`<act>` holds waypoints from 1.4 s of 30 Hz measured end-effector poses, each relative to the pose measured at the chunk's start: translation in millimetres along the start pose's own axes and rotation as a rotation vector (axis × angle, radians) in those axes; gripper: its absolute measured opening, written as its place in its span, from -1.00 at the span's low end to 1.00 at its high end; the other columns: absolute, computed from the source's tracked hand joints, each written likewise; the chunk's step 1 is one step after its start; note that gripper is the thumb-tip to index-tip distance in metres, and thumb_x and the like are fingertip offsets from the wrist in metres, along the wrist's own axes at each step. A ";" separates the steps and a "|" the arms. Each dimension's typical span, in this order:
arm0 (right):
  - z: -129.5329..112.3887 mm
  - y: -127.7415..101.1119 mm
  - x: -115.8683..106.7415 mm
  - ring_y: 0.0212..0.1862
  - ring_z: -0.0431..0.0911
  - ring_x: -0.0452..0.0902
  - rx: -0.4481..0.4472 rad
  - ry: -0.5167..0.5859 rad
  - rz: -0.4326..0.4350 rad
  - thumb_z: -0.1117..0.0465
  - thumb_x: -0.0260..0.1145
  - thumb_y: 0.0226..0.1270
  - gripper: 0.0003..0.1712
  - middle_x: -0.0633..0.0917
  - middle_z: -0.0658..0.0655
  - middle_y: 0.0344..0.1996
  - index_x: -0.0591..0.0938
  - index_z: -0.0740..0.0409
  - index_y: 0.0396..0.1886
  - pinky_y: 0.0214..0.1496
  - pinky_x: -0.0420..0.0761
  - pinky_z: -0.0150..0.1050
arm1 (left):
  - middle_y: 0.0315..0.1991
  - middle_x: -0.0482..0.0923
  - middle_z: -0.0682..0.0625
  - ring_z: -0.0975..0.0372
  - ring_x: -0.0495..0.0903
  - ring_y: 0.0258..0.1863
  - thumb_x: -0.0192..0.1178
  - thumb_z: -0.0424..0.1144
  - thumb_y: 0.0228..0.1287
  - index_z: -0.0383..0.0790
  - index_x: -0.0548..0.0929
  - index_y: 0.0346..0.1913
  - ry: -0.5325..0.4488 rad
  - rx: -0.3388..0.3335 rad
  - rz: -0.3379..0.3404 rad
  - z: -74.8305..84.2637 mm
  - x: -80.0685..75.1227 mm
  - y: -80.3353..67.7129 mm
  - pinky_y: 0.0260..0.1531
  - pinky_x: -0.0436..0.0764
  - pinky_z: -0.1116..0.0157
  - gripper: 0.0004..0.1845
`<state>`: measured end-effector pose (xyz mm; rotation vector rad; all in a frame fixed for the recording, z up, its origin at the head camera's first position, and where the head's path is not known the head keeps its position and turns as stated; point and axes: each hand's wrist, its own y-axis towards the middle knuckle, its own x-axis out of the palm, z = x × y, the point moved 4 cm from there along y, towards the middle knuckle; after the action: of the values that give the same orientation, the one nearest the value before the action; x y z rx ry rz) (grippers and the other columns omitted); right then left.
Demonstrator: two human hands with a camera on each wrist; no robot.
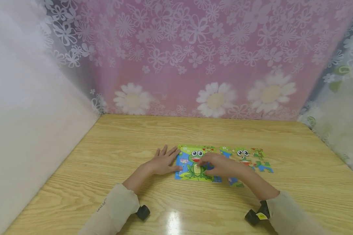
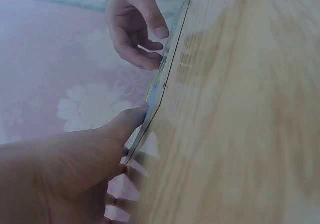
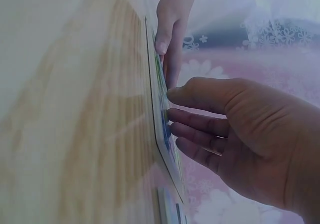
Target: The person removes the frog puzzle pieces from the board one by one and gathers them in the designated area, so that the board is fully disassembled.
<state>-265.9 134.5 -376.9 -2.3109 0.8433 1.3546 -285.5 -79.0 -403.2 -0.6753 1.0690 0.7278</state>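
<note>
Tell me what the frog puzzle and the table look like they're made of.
Frog puzzle: probably printed card or thin board, with bright cartoon colours; the wrist views show a thin flat edge. Table: wood or a wood-look laminate, light yellow with a clear grain pattern. A bright reflection near the front edge suggests a smooth, glossy finish.
</note>
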 end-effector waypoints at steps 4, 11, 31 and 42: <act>-0.4 0.6 2.5 -0.07 -0.12 0.46 -0.005 -0.002 0.003 0.27 0.30 0.21 -0.72 0.54 -0.06 -0.09 0.59 0.06 -0.06 -0.06 0.49 -0.20 | 0.44 -0.23 -0.05 -0.13 -0.40 0.35 -0.08 0.29 0.25 -0.11 -0.06 0.46 -0.006 0.000 0.003 -0.5 0.5 0.8 0.21 -0.33 -0.13 -0.13; -0.6 0.5 2.8 -0.10 -0.13 0.43 0.006 0.014 0.014 0.28 0.31 0.20 -0.72 0.53 -0.07 -0.11 0.59 0.04 -0.07 -0.09 0.49 -0.19 | 0.44 -0.23 -0.04 -0.12 -0.40 0.35 -0.08 0.28 0.25 -0.12 -0.06 0.46 -0.015 -0.004 0.001 1.2 -0.8 -0.6 0.22 -0.33 -0.11 -0.13; -2.8 -0.4 1.7 -0.13 -0.13 0.40 0.015 0.035 0.008 0.30 0.29 0.21 -0.70 0.47 -0.04 -0.12 0.57 0.04 -0.04 -0.12 0.50 -0.19 | 0.44 -0.22 -0.06 -0.12 -0.39 0.35 -0.06 0.25 0.27 -0.13 -0.04 0.45 -0.010 -0.006 0.000 4.1 -3.0 -2.3 0.21 -0.32 -0.13 -0.15; -2.0 -0.4 3.0 -0.09 -0.10 0.41 0.001 0.079 -0.009 0.35 0.26 0.21 -0.69 0.47 -0.03 -0.07 0.56 0.05 -0.04 -0.07 0.51 -0.28 | 0.45 -0.23 -0.04 -0.11 -0.40 0.36 -0.07 0.27 0.26 -0.11 -0.06 0.46 -0.003 -0.014 -0.005 3.6 -2.9 -1.9 0.22 -0.33 -0.12 -0.15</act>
<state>-263.2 132.8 -378.5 -2.3783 0.8558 1.2671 -283.0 -77.9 -399.0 -0.6888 1.0596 0.7323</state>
